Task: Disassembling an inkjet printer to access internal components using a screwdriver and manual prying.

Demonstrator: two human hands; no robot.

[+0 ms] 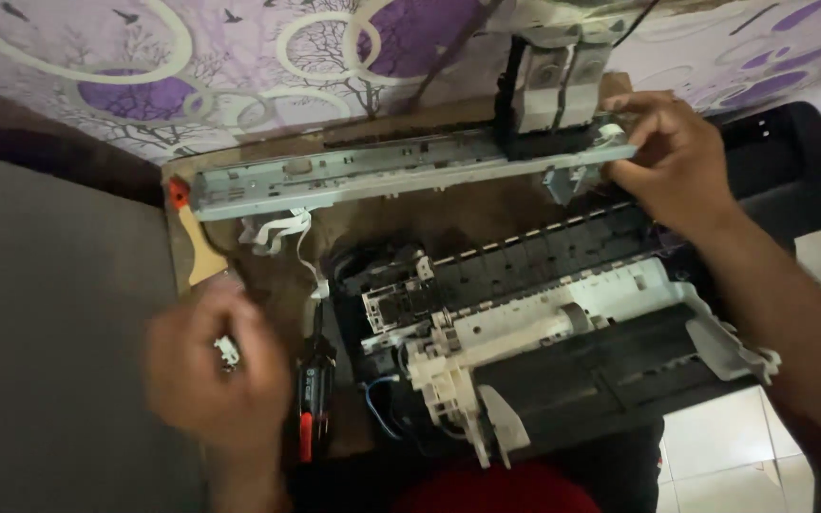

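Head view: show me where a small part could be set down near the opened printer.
Bare board lies between the metal carriage rail and the opened printer, toward the rail's middle. The strip left of the printer is crowded: ribbon cable, screwdriver and left hand. The right hand grips the rail's right end.

Blurred, covered and cropped parts

The left hand is smeared by motion blur, so its grip cannot be told; a small pale thing at its fingers is too blurred to identify. The right hand covers the right end of the grey metal rail. The carriage block on that rail is cut off by the top edge. The dismantled printer body hides the worktop under it, and a red rounded shape is cropped at the bottom edge.
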